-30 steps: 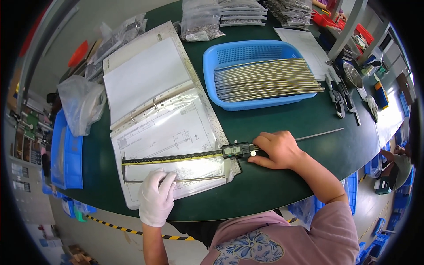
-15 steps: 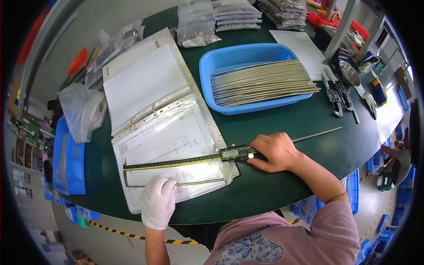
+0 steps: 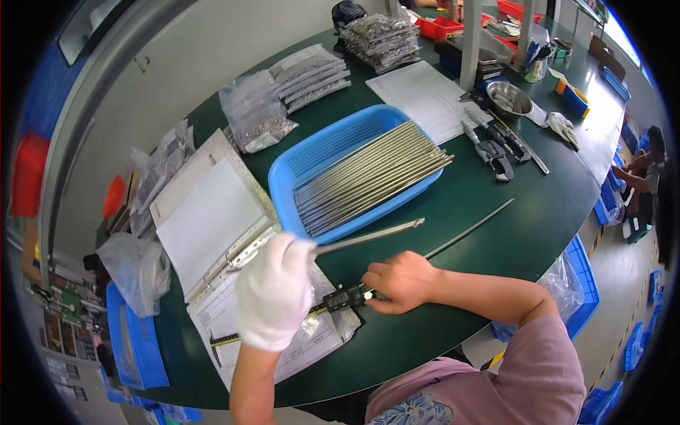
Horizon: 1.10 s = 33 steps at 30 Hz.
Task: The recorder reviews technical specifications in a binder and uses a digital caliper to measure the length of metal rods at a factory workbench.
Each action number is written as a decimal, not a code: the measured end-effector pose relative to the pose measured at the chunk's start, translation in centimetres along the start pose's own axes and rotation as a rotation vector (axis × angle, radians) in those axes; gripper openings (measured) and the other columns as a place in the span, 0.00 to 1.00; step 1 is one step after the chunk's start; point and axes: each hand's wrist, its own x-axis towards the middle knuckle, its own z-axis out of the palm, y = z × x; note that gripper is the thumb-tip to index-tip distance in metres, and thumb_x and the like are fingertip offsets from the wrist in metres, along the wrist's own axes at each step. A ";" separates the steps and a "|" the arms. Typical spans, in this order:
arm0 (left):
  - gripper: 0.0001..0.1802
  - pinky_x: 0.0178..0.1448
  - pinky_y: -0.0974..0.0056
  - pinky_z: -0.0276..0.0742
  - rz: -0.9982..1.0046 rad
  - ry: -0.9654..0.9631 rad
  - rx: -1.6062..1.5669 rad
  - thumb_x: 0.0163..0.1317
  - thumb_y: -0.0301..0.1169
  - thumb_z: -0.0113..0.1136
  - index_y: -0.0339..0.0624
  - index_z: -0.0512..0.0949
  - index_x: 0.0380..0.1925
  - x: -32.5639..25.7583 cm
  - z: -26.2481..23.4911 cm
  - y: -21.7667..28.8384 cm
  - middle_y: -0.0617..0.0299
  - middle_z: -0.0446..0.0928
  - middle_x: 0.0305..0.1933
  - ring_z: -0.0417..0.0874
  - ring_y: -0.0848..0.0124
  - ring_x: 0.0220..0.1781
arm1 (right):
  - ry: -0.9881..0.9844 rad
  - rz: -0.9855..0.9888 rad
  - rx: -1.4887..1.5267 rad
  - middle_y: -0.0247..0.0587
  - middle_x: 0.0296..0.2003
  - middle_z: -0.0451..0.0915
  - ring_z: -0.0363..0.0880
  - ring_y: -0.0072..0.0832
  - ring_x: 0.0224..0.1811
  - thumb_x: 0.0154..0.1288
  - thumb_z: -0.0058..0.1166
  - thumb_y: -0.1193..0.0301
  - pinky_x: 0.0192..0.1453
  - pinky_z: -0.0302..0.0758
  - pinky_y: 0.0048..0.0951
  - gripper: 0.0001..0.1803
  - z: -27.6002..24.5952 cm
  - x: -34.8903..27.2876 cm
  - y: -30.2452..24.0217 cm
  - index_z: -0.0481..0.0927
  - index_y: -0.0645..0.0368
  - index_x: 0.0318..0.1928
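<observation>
A thin metal rod (image 3: 379, 234) is pinched in my white-gloved left hand (image 3: 273, 294), raised over the binder and pointing right past the near edge of the basket. My bare right hand (image 3: 404, 281) is closed round the slider end of a long digital caliper (image 3: 345, 299), whose thin tail sticks out beyond my fingers. The caliper's beam lies over the open ring binder (image 3: 205, 219) with a drawing page; my left hand and wrist hide part of it. A blue plastic basket (image 3: 283, 185) holds a layer of similar metal rods (image 3: 372, 177) behind my hands.
Bags of small metal parts (image 3: 255, 113) stand at the back. Micrometers (image 3: 489, 152), a metal bowl (image 3: 508, 99) and a glove (image 3: 562, 127) lie on the right. Loose paper (image 3: 418, 99) lies behind the basket. A blue bin (image 3: 131, 347) stands at the left, beside a plastic bag (image 3: 134, 269).
My left hand has lifted the rod from beside the caliper on the binder and carried it up and right, towards the basket. The right hand keeps hold of the caliper. The view has turned.
</observation>
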 end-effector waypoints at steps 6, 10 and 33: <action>0.05 0.28 0.60 0.77 0.105 -0.109 -0.080 0.52 0.25 0.51 0.46 0.70 0.30 7.2 8.5 0.0 0.61 0.70 0.33 0.78 0.62 0.29 | -0.004 -0.048 0.087 0.44 0.22 0.70 0.74 0.42 0.20 0.55 0.50 0.58 0.23 0.71 0.40 0.17 0.3 0.7 -0.8 0.69 0.60 0.27; 0.02 0.33 0.58 0.76 0.052 -0.301 -0.180 0.57 0.31 0.55 0.47 0.75 0.29 7.5 10.9 0.6 0.61 0.74 0.34 0.79 0.60 0.32 | -0.015 -0.013 0.101 0.45 0.23 0.70 0.74 0.42 0.21 0.56 0.49 0.58 0.23 0.72 0.40 0.17 0.5 0.0 -0.3 0.68 0.60 0.28; 0.03 0.34 0.57 0.72 0.040 0.289 -0.143 0.55 0.27 0.49 0.42 0.71 0.29 6.2 6.1 -3.2 0.57 0.68 0.28 0.74 0.58 0.31 | -0.045 -0.014 -0.048 0.40 0.25 0.74 0.75 0.39 0.21 0.51 0.57 0.58 0.22 0.71 0.36 0.19 -0.6 0.3 -1.1 0.77 0.59 0.38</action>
